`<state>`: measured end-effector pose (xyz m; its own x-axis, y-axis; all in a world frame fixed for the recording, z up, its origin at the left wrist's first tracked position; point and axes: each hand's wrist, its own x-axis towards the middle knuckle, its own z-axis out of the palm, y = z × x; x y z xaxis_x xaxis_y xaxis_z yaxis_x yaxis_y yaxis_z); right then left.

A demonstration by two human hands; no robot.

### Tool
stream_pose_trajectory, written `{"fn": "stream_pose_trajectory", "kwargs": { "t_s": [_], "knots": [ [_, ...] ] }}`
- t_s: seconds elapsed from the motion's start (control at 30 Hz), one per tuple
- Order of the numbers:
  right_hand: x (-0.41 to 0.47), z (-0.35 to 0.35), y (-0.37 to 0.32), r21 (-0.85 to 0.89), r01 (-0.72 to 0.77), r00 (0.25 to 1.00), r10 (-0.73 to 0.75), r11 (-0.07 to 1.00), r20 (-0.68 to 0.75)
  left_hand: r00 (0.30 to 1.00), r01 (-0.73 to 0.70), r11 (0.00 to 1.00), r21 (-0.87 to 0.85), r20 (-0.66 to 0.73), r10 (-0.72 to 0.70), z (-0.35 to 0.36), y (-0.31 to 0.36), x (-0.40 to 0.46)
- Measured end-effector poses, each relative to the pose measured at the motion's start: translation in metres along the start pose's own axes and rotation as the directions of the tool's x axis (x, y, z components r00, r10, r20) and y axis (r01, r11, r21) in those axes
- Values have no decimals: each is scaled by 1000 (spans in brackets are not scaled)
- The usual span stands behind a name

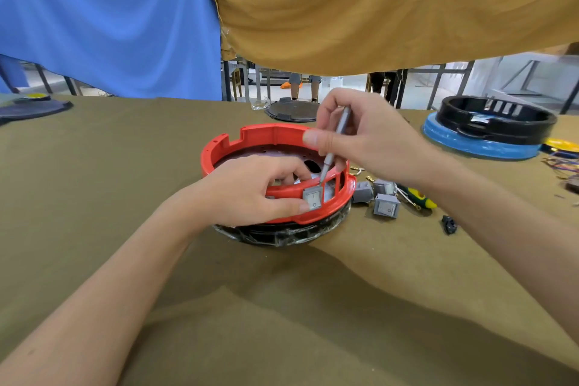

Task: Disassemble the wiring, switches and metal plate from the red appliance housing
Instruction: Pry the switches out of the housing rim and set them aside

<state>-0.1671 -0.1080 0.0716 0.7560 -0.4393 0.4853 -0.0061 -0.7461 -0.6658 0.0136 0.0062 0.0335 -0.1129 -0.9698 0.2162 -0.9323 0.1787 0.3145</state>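
Blk ring housing (498, 117) on blue base (479, 142) far right, dark round lid (293, 110) behind, blue cloth (106, 19) w/ tan cloth (391, 6) overhead.

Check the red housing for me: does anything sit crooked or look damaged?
The grey switch in the red housing wall sits tilted, half out of its slot, with the slim tool tip at its top corner. No visible damage.

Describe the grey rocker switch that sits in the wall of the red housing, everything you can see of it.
The grey plastic rocker switch is rectangular, with a raised frame around a paler rocker marked with a line and a circle. It sits in an opening in the near wall of the round red plastic housing, tilted slightly. The left hand grips the wall beside it, thumb tip at its lower edge. The right hand holds a slim grey metal tool with its tip at the switch's top right corner.
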Motion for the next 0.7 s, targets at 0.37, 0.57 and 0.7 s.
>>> {"fn": "stream_pose_trajectory", "kwargs": {
  "t_s": [0.37, 0.57, 0.7],
  "knots": [
    [4, 35, 34, -113, 14, 941, -52, 993, -335, 1000, 18, 999, -30, 13, -18, -2, 5, -2],
    [13, 37, 27, -44, 41, 982, -49, 998, -183, 996, 74, 996, -44, 56, -72, -4, 7, -2],
    [17, 39, 27, -53, 41, 987, -49, 998, -155, 994, 77, 994, -74, 79, -71, -6, 8, -3]
  ]
}}
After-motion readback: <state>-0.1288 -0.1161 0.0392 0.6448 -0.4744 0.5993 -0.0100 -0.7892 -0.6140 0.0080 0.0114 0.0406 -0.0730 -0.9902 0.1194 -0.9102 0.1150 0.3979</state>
